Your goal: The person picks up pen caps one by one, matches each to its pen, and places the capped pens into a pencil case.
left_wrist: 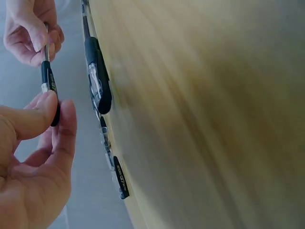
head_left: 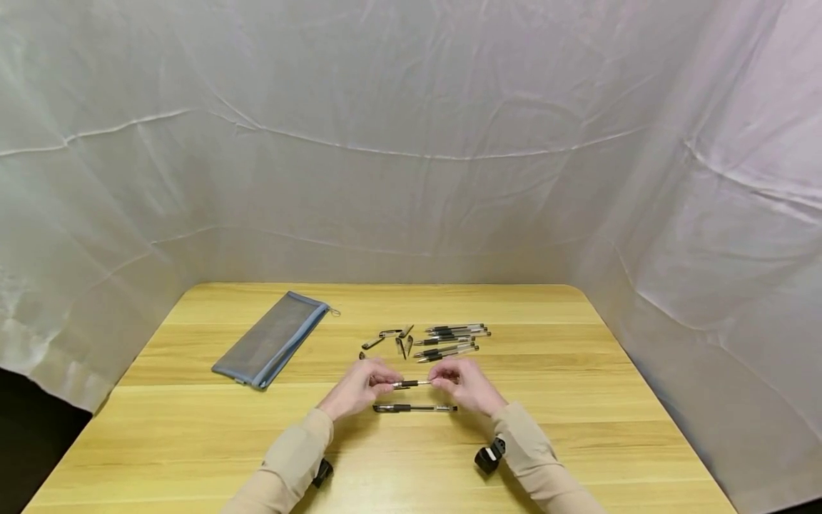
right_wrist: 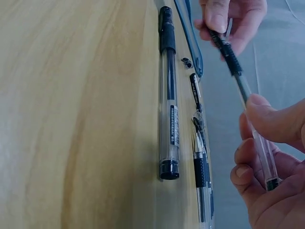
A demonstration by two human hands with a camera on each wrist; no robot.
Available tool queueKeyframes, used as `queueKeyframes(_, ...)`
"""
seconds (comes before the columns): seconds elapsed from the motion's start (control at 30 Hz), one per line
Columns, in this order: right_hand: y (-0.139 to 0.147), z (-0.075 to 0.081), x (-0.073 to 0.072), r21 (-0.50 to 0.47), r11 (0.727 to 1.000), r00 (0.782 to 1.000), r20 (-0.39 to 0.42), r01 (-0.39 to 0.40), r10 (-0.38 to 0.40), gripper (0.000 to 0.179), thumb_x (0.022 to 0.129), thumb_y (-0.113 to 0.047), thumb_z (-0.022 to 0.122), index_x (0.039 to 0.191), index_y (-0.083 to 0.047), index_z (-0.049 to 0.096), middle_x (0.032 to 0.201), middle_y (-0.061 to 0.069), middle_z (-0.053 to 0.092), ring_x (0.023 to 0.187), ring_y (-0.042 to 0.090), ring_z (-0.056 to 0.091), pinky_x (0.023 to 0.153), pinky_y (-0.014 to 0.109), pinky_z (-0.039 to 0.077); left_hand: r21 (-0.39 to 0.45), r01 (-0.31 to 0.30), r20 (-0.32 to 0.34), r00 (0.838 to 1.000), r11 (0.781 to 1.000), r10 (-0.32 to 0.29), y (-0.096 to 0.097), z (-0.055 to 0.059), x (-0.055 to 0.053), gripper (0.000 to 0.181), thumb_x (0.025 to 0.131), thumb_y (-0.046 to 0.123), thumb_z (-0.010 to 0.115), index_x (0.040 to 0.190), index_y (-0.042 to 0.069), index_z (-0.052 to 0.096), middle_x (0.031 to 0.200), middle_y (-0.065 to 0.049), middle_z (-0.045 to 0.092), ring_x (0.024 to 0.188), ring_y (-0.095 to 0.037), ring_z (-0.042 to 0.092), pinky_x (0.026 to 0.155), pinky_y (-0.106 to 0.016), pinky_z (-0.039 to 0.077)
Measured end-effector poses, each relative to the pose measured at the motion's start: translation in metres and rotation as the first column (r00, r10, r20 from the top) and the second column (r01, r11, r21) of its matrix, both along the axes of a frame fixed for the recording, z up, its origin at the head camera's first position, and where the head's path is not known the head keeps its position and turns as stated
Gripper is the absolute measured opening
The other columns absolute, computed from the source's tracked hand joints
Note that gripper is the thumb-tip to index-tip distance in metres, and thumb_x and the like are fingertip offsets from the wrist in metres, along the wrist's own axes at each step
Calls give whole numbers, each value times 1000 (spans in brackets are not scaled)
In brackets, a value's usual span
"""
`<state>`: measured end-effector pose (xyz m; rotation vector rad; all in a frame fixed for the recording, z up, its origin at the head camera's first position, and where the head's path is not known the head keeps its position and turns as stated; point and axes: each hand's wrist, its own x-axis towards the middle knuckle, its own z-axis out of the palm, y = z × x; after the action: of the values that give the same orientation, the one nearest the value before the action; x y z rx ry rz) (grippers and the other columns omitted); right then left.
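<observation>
Between both hands is a clear gel pen (head_left: 414, 383) with a black rubber grip. My left hand (head_left: 364, 385) pinches its black cap end between thumb and fingers, as the left wrist view shows. My right hand (right_wrist: 279, 138) holds the clear barrel (right_wrist: 263, 152) toward its black end plug. The cap's clip (left_wrist: 52, 81) lies along the grip; how far the cap is seated is hard to tell. Just nearer the body, a capped gel pen (head_left: 414, 408) lies crosswise on the table, apart from both hands.
Beyond the hands lie several loose pen caps (head_left: 389, 333) and, to their right, several uncapped pens (head_left: 452, 340) with tips leftward. A blue-edged mesh zip pouch (head_left: 272, 339) lies at the left on the wooden table (head_left: 546, 343). Grey cloth (head_left: 411, 200) hangs behind and at the sides.
</observation>
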<state>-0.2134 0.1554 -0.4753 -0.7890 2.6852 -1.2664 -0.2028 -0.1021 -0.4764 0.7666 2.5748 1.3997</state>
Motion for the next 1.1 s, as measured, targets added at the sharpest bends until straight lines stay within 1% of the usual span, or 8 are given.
queueKeyframes(0.07,0,-1,0,4,1000,1000,14,-6,6,11,92,-7,68,101,-7,74,101,9,75,91,14,66,82,19,53,-34,19,3,1000,999,-19,-2,0,0,23,93,1,66,113,6,75,102,-6,69,90,-13,62,78,-20,53)
queueKeyframes(0.23,1,-3,-1,0,1000,999,44,7,-7,11,92,-8,68,102,-8,74,104,9,75,94,16,66,85,23,54,-40,36,43,999,999,-34,-5,-1,0,23,95,4,64,116,9,74,116,-11,71,94,-14,65,81,-22,54)
queueKeyframes(0.4,7,-3,-2,-11,1000,995,96,-9,10,16,94,-8,66,108,-6,73,107,10,74,95,12,66,87,24,55,-27,32,74,997,999,-30,-8,-3,-1,24,95,5,64,116,9,74,118,-12,73,94,-14,66,80,-22,55)
queueKeyframes(0.53,15,-2,-3,-26,999,990,138,-24,28,19,94,-6,65,112,-2,70,106,13,73,93,12,64,85,20,54,-16,-2,110,994,1000,4,-13,-4,-1,21,94,7,66,114,9,74,116,-12,72,94,-14,64,82,-22,54)
queueKeyframes(0.6,18,-1,-4,-16,999,990,140,-28,30,19,93,-5,65,111,-2,70,104,13,72,91,11,63,84,17,53,-7,-16,122,992,1000,17,-15,-4,-2,20,93,7,67,111,7,75,114,-13,72,94,-15,64,82,-23,54)
queueKeyframes(0.67,21,-1,-4,5,999,992,122,-36,35,17,92,-5,66,108,-2,71,102,12,72,89,10,63,82,16,52,-4,-27,130,991,1000,28,-17,-3,-2,18,92,7,69,109,6,75,110,-12,72,92,-15,63,80,-23,54)
queueKeyframes(0.87,23,-3,-5,66,996,995,84,-62,56,10,88,-6,72,98,-5,73,92,7,72,81,6,61,76,17,53,-26,-39,129,991,999,42,-17,-2,-1,16,87,6,74,103,4,76,100,-10,74,85,-14,63,76,-20,54)
queueKeyframes(1.1,20,-8,-4,127,991,993,115,-41,27,9,86,-8,75,95,-9,74,87,0,70,76,5,57,70,18,51,-55,-52,111,992,997,58,-14,-3,1,14,84,2,76,98,3,77,95,-9,75,81,-12,63,72,-19,54)
